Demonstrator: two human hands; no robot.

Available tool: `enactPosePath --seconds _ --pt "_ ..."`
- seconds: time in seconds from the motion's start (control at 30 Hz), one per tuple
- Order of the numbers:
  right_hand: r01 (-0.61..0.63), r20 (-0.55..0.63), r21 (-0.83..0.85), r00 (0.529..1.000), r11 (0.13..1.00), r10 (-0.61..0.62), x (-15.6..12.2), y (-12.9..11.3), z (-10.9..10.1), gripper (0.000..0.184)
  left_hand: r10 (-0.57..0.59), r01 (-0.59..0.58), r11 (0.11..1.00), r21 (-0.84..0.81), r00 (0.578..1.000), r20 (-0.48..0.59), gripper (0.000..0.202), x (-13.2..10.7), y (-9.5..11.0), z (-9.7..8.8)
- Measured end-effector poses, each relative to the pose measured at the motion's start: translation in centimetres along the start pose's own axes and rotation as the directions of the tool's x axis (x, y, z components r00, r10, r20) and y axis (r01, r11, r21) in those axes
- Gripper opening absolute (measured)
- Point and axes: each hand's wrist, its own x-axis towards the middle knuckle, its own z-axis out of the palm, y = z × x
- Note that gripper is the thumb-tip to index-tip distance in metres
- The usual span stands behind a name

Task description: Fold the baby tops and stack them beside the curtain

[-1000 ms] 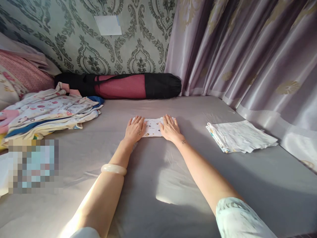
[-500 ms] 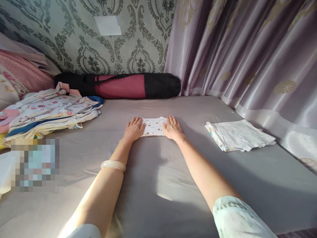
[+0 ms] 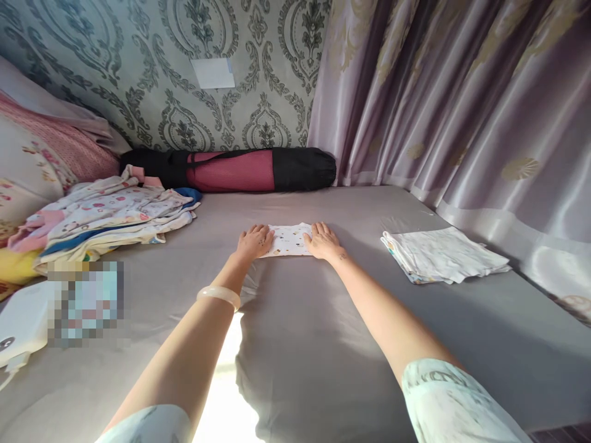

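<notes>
On creased grey sheeting (image 3: 300,332), both hands (image 3: 255,242) lie flat, unclenched, on rectangular printed cloth (image 3: 289,240).

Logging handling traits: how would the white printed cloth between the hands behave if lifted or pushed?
The white printed cloth probably would sag or unfold, as it looks like soft fabric. It is likely light, being small and thin-looking. Rolling seems unlikely, given its flat shape.

Grey sheet (image 3: 300,320) stretching wide here, and out in the middle lies the small printed cloth (image 3: 289,240), folded flat; a black-and-maroon roll bag (image 3: 231,171) runs along the far edge; heaped clothes (image 3: 115,212) crowd the left, white device (image 3: 28,314) and pixelated item (image 3: 95,301) just nearer; stacked white cloths (image 3: 446,255) over on the right
</notes>
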Motion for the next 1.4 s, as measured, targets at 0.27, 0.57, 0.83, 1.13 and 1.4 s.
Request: enactPosePath --seconds 0.27,0.57,0.83,1.13,1.4 --pt "0.028 -0.006 -0.015 1.000 1.000 -0.028 -0.1 0.3 -0.1 0.065 0.026 -0.028 0.994 0.105 1.000 0.015 0.052 0.5 0.0 -0.6" --pt "-0.045 -0.008 -0.029 0.999 0.999 0.045 1.4 -2.0 -2.2 0.073 -0.166 0.155 0.981 0.116 0.981 0.096 0.062 1.7 2.6 -3.0" --pt "-0.213 -0.298 0.036 0.930 0.976 0.214 2.1 -4.3 1.3 0.064 -0.251 0.261 0.965 0.042 0.955 -0.157 0.054 1.5 4.9 0.5" --pt "-0.183 -0.254 0.133 0.944 0.974 0.212 1.5 -3.2 1.2 0.066 -0.290 0.290 0.957 -0.024 0.941 -0.175 0.060 1.3 4.4 0.8" --pt "-0.209 -0.289 0.141 0.926 0.968 0.242 1.8 -3.3 1.4 0.061 -0.334 0.328 0.943 -0.058 0.927 -0.173 0.068 1.6 4.4 0.6"
